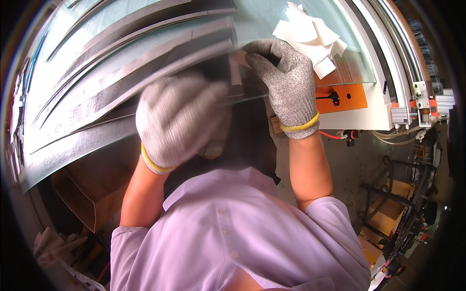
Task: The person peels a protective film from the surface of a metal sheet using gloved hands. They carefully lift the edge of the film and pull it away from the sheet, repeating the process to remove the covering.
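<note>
Both my hands wear grey knit gloves with yellow cuffs. My left hand [182,119] is smeared by motion, its fingers not clear, just below a long dark strip [194,62] that is blurred as well. My right hand [289,72] is closed, thumb and fingertips pinched together at the right ends of the strips. A small pinkish flat piece [239,59] shows at those fingertips; its kind cannot be made out. Several more long, thin grey and black strips [116,29] lie side by side to the left on a glass sheet [252,24].
Crumpled white paper [310,36] lies on the glass beyond my right hand. An orange plate [352,97] with a black fitting is beside my right wrist. White rails [403,53] run along the right. A cardboard box [90,194] stands below left; a rack with cartons [388,213] is at lower right.
</note>
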`<state>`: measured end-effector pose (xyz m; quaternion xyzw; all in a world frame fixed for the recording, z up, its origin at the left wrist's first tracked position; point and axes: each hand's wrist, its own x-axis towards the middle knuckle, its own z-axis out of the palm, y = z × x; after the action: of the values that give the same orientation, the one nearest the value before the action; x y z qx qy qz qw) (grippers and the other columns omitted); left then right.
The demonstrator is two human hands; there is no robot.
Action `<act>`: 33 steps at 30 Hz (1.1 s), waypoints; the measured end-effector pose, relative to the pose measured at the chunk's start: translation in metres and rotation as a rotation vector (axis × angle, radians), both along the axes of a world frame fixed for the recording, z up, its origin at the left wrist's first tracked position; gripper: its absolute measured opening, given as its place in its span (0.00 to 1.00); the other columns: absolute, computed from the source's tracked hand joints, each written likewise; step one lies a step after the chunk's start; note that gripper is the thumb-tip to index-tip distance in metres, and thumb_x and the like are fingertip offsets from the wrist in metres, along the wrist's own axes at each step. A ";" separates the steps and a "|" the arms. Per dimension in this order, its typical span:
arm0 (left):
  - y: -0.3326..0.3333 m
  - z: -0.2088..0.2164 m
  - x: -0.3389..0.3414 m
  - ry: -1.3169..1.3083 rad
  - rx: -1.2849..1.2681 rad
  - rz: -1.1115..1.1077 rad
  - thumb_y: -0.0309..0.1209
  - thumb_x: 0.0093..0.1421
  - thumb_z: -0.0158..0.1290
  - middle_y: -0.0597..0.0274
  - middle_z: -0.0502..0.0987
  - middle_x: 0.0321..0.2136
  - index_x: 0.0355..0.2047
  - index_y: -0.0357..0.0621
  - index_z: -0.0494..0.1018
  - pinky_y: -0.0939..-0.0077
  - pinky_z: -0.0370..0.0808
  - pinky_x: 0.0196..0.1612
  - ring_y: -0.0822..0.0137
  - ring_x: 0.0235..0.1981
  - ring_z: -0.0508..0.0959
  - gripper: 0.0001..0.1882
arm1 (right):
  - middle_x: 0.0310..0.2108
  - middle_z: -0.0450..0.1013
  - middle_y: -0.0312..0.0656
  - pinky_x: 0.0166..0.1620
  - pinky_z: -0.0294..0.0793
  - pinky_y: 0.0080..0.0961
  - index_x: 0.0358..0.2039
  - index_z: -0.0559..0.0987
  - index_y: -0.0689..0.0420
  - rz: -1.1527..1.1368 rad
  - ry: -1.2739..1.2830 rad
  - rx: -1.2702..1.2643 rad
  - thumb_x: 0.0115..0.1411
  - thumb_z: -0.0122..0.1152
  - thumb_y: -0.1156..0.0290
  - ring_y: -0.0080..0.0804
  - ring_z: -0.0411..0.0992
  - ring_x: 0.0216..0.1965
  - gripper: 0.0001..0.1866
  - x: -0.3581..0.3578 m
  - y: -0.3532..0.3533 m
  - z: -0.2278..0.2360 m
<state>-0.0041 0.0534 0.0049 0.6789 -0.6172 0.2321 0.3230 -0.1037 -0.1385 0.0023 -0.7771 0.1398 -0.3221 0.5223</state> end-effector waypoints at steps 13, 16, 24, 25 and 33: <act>-0.016 -0.013 -0.030 0.206 0.234 0.437 0.34 0.59 0.63 0.47 0.80 0.48 0.52 0.41 0.79 0.55 0.74 0.54 0.44 0.49 0.78 0.21 | 0.35 0.81 0.40 0.46 0.77 0.22 0.40 0.83 0.66 -0.075 -0.014 -0.111 0.62 0.64 0.81 0.24 0.78 0.38 0.06 0.012 -0.003 -0.014; -0.009 -0.011 -0.023 0.259 0.139 0.459 0.32 0.60 0.63 0.46 0.80 0.47 0.53 0.40 0.78 0.58 0.76 0.52 0.44 0.47 0.80 0.21 | 0.34 0.81 0.43 0.44 0.78 0.24 0.39 0.83 0.66 -0.115 0.051 -0.433 0.61 0.64 0.82 0.26 0.79 0.36 0.06 0.007 -0.002 -0.013; -0.010 -0.009 -0.014 0.334 0.013 0.430 0.23 0.63 0.56 0.45 0.81 0.48 0.55 0.36 0.76 0.62 0.75 0.56 0.49 0.51 0.81 0.19 | 0.34 0.81 0.41 0.43 0.77 0.21 0.39 0.83 0.66 -0.107 0.079 -0.296 0.61 0.63 0.82 0.24 0.79 0.35 0.06 0.006 0.004 -0.011; -0.010 -0.010 -0.015 0.341 0.025 0.431 0.23 0.63 0.57 0.45 0.81 0.48 0.55 0.36 0.76 0.62 0.75 0.56 0.49 0.50 0.81 0.19 | 0.34 0.81 0.41 0.43 0.77 0.20 0.39 0.83 0.66 -0.085 0.055 -0.251 0.62 0.63 0.82 0.23 0.79 0.36 0.06 0.007 0.002 -0.013; -0.005 -0.002 -0.012 -0.029 -0.174 0.011 0.26 0.52 0.65 0.51 0.82 0.40 0.46 0.36 0.81 0.60 0.79 0.47 0.52 0.42 0.82 0.20 | 0.34 0.83 0.45 0.41 0.78 0.24 0.39 0.84 0.65 -0.016 -0.052 0.135 0.60 0.66 0.78 0.25 0.80 0.35 0.06 0.014 0.009 -0.005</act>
<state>-0.0157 0.0483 0.0033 0.6483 -0.5953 0.2964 0.3707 -0.0892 -0.1298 -0.0028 -0.7304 0.1539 -0.3358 0.5745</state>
